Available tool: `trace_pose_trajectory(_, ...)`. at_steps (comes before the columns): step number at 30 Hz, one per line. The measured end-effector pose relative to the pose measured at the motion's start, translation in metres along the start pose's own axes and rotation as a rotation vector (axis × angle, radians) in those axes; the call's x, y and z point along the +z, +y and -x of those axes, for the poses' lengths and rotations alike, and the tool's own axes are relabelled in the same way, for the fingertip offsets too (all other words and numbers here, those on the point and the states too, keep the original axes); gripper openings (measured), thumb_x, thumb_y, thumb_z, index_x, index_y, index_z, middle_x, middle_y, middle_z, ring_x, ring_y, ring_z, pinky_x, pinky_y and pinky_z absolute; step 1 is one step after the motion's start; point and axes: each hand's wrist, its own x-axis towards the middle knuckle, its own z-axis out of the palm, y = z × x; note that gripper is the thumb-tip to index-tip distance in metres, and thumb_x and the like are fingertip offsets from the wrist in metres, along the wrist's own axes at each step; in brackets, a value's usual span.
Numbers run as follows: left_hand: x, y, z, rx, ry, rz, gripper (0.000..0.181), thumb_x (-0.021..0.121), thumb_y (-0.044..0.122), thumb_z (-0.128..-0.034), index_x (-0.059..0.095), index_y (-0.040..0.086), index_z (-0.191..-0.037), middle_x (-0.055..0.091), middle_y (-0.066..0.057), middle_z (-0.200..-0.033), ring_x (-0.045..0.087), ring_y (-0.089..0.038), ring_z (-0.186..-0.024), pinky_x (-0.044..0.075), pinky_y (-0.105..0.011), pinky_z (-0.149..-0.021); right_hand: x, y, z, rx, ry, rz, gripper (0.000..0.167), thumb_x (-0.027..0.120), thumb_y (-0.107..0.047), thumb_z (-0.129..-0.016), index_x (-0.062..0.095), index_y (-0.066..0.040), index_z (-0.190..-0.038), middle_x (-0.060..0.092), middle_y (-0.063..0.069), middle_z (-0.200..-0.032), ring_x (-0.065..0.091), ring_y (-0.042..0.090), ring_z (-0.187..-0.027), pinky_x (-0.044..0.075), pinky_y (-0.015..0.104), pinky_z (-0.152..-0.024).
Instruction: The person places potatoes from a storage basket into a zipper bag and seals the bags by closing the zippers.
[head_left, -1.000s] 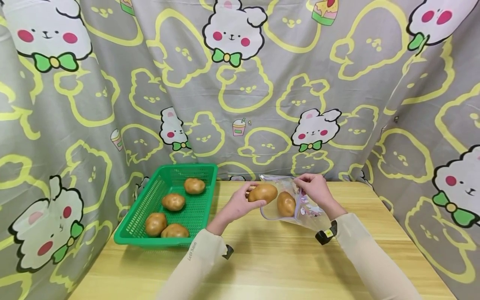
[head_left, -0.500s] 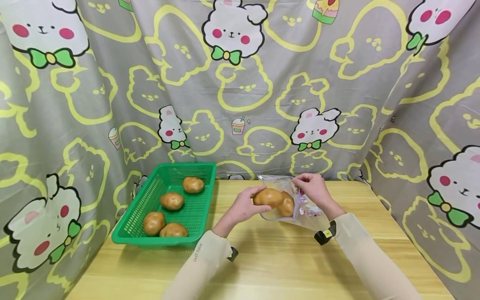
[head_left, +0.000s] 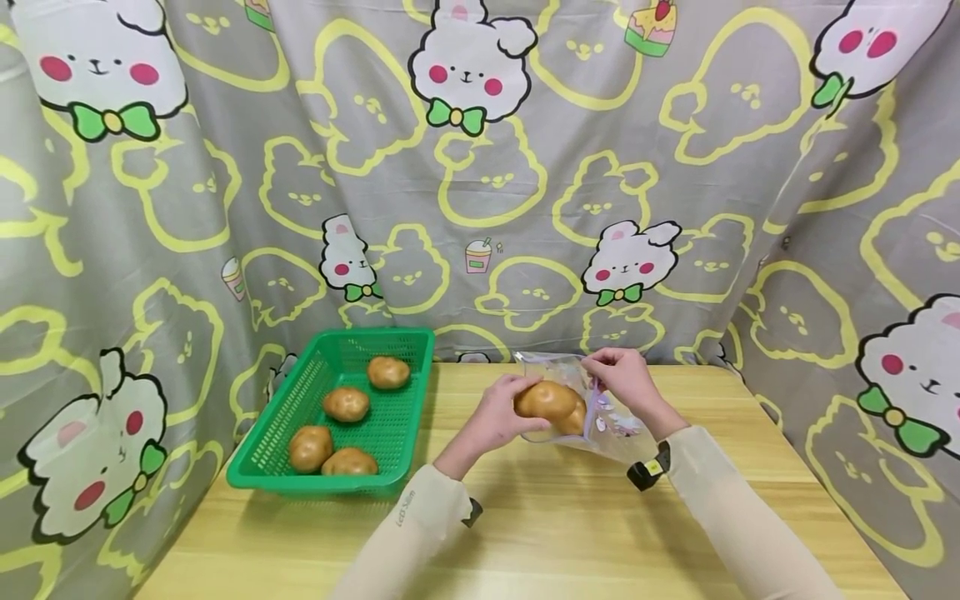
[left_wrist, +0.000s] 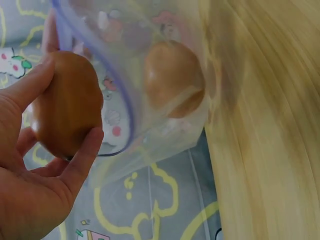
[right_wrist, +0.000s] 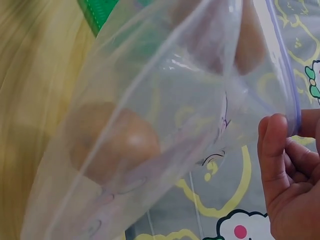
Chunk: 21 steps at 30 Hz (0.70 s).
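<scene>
My left hand [head_left: 504,414] grips a brown potato [left_wrist: 69,104] at the mouth of a clear zip bag [head_left: 617,429]. In the left wrist view the fingers and thumb curl round this potato, and the bag's purple zip edge stands just beside it. A second potato [right_wrist: 117,143] lies inside the bag, seen through the plastic; in the head view the held potato partly covers it. With thumb and fingers my right hand [head_left: 630,379] pinches the purple-edged rim of the bag, and the mouth is spread apart. Printed figures show on the bag's side.
A green plastic basket [head_left: 408,450] stands on the left of the wooden table [head_left: 555,533]. Several potatoes lie in it, one of them a potato [head_left: 347,404] near its middle. Behind the table hangs a grey patterned curtain [head_left: 525,192].
My left hand has moved right and slightly down with its potato, which now overlaps the one in the bag. The right hand keeps its pinch on the rim, nearly still.
</scene>
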Motion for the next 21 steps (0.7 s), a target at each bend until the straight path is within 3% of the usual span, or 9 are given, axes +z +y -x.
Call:
trace_pose_trajectory(8,0.0053,-0.0032,0.0004,0.003,-0.052,-0.120,0.073,0.081,0.030,-0.0753,0.049,0.012,-0.139,0.051,-0.009,-0.126,0.053,-0.025,-0.108,0.045,-0.033,-0.088,0.0019,-0.0035,-0.0025,0.001,-0.010,-0.012,0.027,0.064,-0.018,-0.091,0.068,0.009,-0.095,0.063,0.017,-0.069,0.058,0.016,-0.053,0.054,0.037,-0.057)
trace_pose_trajectory(14,0.0054,-0.0030,0.0011,-0.016,-0.086,-0.120,0.074,0.078,0.036,-0.0782,0.046,0.013,-0.141,0.050,-0.008,-0.128,0.052,-0.024,-0.109,0.045,-0.034,-0.088,0.0023,-0.0057,-0.0025,-0.003,-0.004,-0.010,0.027,0.063,-0.017,-0.091,0.067,0.010,-0.097,0.062,0.011,-0.066,0.058,0.015,-0.053,0.053,0.033,-0.056)
trace_pose_trajectory(21,0.0052,-0.0040,-0.0006,0.001,-0.020,-0.066,0.066,0.079,0.036,-0.0769,0.052,0.013,-0.133,0.054,-0.006,-0.122,0.054,-0.020,-0.103,0.045,-0.033,-0.082,0.0021,-0.0078,-0.0037,-0.009,0.002,-0.044,0.028,0.063,-0.015,-0.091,0.065,0.013,-0.098,0.061,0.010,-0.066,0.057,0.013,-0.053,0.054,0.031,-0.056)
